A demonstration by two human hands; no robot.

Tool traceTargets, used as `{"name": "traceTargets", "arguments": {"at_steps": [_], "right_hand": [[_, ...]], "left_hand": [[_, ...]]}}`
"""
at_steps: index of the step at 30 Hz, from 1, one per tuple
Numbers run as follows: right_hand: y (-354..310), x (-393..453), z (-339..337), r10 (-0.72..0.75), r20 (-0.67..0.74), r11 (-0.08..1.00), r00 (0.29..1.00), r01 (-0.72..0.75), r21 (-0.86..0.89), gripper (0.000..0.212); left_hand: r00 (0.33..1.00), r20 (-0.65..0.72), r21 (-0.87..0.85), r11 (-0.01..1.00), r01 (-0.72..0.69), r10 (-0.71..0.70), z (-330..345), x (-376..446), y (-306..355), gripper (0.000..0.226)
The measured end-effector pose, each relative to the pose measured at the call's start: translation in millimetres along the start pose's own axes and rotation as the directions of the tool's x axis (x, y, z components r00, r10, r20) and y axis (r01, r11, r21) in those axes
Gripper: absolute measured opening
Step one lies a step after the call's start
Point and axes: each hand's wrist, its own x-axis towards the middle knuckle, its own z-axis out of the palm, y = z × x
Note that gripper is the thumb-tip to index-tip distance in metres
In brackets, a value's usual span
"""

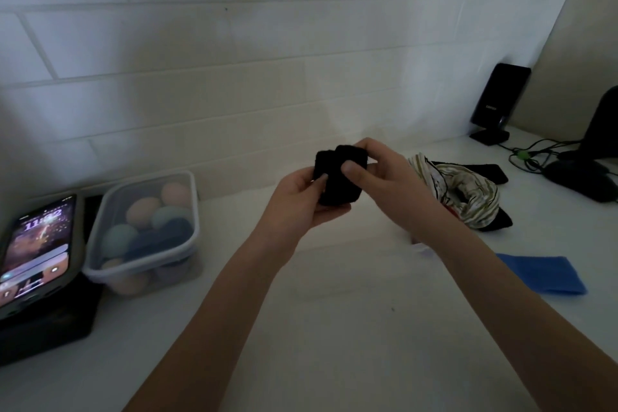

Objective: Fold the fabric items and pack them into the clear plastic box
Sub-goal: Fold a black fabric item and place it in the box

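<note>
White-painted block wall backs a pale, dimly lit countertop (pixel 334 328), on which the work is carried out. Above its middle, clear of the surface, both hands grasp a small black fabric item folded into a thick pad (pixel 337 177): the left hand (pixel 297 201) cups it from below with the thumb pressed on its face, and the right hand (pixel 384 177) pinches its upper right edge between thumb and fingers. The clear plastic rectangular box (pixel 143 231) stands well apart to the left, already loaded with rounded pastel and dark blue fabric bundles reaching close to its rim. Unfolded stock lies to the right: a crumpled striped cream cloth (pixel 468 191) with dark pieces under it, and a flat blue fabric strip (pixel 545 274) nearer the edge. Risks noted: the pad appears springy, so in my judgement it may open out once either grip loosens during the carry to the left. Free space in the box looks limited, and forcing the pad in could dislodge bundles or leave it proud of the rim. A lit smartphone (pixel 36 244) propped on a black case sits just beside the box, and a careless sweep of the forearm could knock it. Poor lighting makes black fabric edges hard to judge.
</note>
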Motion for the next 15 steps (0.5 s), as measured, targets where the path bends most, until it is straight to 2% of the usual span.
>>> {"name": "traceTargets", "arguments": {"at_steps": [3, 7, 11, 15], "right_hand": [[2.8, 1.4, 0.3, -0.014, -0.033, 1.0, 0.999, 0.014, -0.024, 0.016], [1.0, 2.1, -1.0, -0.058, -0.143, 0.971, 0.988, 0.023, -0.238, 0.021], [-2.8, 0.7, -5.6, 0.016, -0.074, 0.998, 0.997, -0.021, -0.059, 0.02], [-7.2, -3.0, -7.0, 0.013, -0.058, 0.995, 0.998, -0.019, -0.095, 0.028]], "left_hand": [[0.999, 0.045, 0.051, 0.998, -0.023, 0.021, 1.4, -1.1, -1.6, 0.023], [0.996, 0.083, 0.057, 0.998, -0.032, 0.027, 2.2, -1.2, -2.3, 0.025], [0.991, 0.133, 0.071, 0.997, -0.034, 0.025, 1.6, -2.1, -1.8, 0.029], [0.988, 0.153, 0.098, 0.995, -0.026, 0.011, 2.8, -4.4, -0.6, 0.031]]}}
